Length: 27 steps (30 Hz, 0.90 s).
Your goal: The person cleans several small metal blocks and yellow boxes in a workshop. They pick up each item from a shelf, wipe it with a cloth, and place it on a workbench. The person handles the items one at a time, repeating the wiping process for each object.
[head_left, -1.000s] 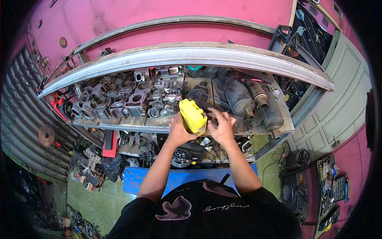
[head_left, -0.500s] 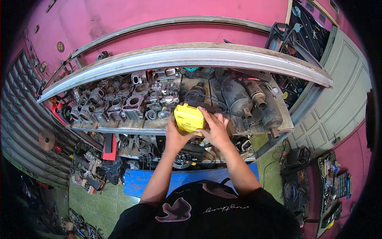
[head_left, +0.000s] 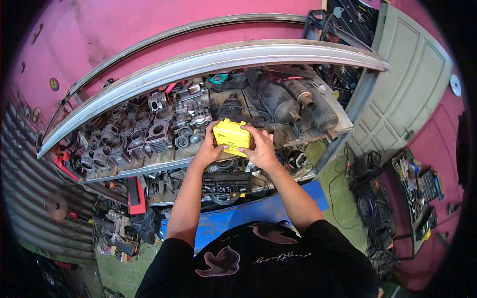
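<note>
A yellow plastic case (head_left: 232, 137) is held between my two hands, in front of the upper shelf (head_left: 198, 161). My left hand (head_left: 208, 150) grips its left side, the thumb on its lower front. On the other side my right hand (head_left: 262, 150) has its fingers along the right edge and its thumb near the bottom corner. The case looks closed; what is inside is hidden. Just beyond it on the shelf lies a dark power drill (head_left: 231, 106), partly covered by the case.
Metal engine cylinders (head_left: 161, 130) crowd the shelf's left part; dark exhaust mufflers (head_left: 278, 103) lie on its right. A metal rail (head_left: 213, 60) crosses above. Below are a black tray of sockets (head_left: 226, 185) and a blue bench (head_left: 303, 198). A cable (head_left: 332, 213) runs along the floor.
The whole view has shifted and tilted. Both hands keep hold of the yellow case, which now sits slightly higher in view and more level.
</note>
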Each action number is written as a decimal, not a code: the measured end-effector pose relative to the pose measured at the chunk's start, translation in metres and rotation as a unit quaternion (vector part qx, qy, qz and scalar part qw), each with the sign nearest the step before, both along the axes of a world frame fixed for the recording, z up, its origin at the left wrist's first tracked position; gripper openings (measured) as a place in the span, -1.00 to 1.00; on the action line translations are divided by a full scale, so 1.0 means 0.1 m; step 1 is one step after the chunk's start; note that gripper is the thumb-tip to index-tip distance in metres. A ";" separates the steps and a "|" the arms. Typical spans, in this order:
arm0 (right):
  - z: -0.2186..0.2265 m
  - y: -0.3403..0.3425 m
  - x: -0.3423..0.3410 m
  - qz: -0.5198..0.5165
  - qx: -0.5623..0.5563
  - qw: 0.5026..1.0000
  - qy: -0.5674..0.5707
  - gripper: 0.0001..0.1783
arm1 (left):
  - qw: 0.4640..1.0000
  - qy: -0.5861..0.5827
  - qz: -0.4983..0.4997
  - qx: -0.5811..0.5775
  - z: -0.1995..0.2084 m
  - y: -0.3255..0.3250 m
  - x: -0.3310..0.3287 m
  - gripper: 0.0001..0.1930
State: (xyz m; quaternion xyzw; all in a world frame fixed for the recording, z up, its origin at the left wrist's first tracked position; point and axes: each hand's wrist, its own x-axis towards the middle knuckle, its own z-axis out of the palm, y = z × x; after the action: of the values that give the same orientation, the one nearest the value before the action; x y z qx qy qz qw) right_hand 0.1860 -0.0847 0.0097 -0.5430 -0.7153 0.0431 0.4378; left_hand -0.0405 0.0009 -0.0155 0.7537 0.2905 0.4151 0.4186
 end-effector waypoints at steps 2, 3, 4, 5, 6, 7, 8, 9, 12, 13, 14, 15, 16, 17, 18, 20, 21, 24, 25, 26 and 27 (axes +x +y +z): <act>0.01 -0.12 0.02 -0.005 0.006 1.000 0.012 -0.09 | 1.000 -0.012 -0.026 0.003 -0.04 0.00 0.00 0.01; 0.02 -0.19 0.05 -0.008 0.009 1.000 0.017 -0.10 | 0.998 -0.025 -0.050 -0.012 -0.06 -0.06 0.01 0.01; 0.03 -0.29 0.07 -0.007 -0.009 1.000 0.029 -0.10 | 0.997 -0.040 -0.062 -0.027 -0.10 -0.13 0.02 0.01; 0.04 -0.42 0.09 -0.007 -0.028 0.999 0.044 -0.11 | 0.995 -0.053 -0.074 -0.043 -0.14 -0.20 0.04 0.01; 0.05 -0.58 0.09 -0.007 -0.051 0.997 0.061 -0.11 | 0.992 -0.063 -0.085 -0.063 -0.14 -0.33 0.05 0.01; 0.10 -0.72 0.10 -0.009 -0.042 0.997 0.065 -0.12 | 0.996 -0.003 -0.051 -0.078 -0.13 -0.45 0.01 0.00; 0.04 -0.84 0.15 0.037 -0.068 0.986 0.149 -0.12 | 0.998 -0.002 -0.061 0.019 -0.03 -0.64 0.08 -0.02; -0.03 -0.94 0.23 0.083 -0.088 0.965 0.232 -0.13 | 0.997 0.010 -0.073 0.013 -0.06 -0.73 0.12 -0.04; -0.34 -1.35 0.43 0.143 -0.136 0.915 0.351 -0.13 | 0.987 0.022 -0.134 -0.090 -0.24 -1.14 0.27 -0.18; -0.39 -1.53 0.49 0.127 -0.183 0.896 0.383 -0.13 | 0.981 0.012 -0.151 -0.120 -0.37 -1.27 0.35 -0.21; -0.43 -1.74 0.54 0.110 -0.230 0.873 0.415 -0.13 | 0.974 0.002 -0.168 -0.152 -0.52 -1.42 0.43 -0.24; -0.61 -1.89 0.62 0.075 -0.226 0.889 0.392 -0.15 | 0.955 -0.068 -0.201 -0.208 -0.68 -1.58 0.55 -0.32; -0.80 -2.08 0.67 0.059 -0.245 0.867 0.430 -0.17 | 0.949 -0.053 -0.182 -0.251 -0.83 -1.74 0.65 -0.36; -0.96 -2.26 0.71 0.046 -0.259 0.844 0.467 -0.19 | 0.946 -0.051 -0.178 -0.266 -1.04 -1.87 0.74 -0.37; -1.10 -2.44 0.77 0.031 -0.271 0.820 0.503 -0.22 | 0.942 -0.050 -0.177 -0.280 -1.24 -1.99 0.84 -0.38; -1.35 -2.82 0.91 0.038 -0.274 0.789 0.549 -0.25 | 0.954 -0.006 -0.182 -0.237 -1.48 -2.25 1.05 -0.34; -1.49 -3.04 0.99 0.015 -0.272 0.782 0.560 -0.24 | 0.944 0.021 -0.190 -0.268 -1.52 -2.41 1.18 -0.34; -1.71 -3.69 1.27 -0.049 -0.306 0.761 0.570 -0.21 | 0.914 0.051 -0.211 -0.342 -1.76 -2.90 1.55 -0.34; -1.72 -3.93 1.36 -0.060 -0.303 0.759 0.574 -0.18 | 0.906 0.050 -0.225 -0.355 -1.87 -3.06 1.68 -0.33; -1.77 -4.17 1.48 -0.089 -0.305 0.757 0.571 -0.17 | 0.902 0.070 -0.241 -0.351 -1.94 -3.23 1.86 -0.33; -1.82 -4.43 1.58 -0.121 -0.306 0.757 0.564 -0.16 | 0.897 0.084 -0.260 -0.346 -2.01 -3.40 2.04 -0.33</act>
State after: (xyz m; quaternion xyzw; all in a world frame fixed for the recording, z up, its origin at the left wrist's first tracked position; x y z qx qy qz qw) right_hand 0.3442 -0.5273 -0.1724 -0.6079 -0.2155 0.5049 0.5737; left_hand 0.1634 -0.3394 -0.2166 0.6417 0.2435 0.0995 0.7204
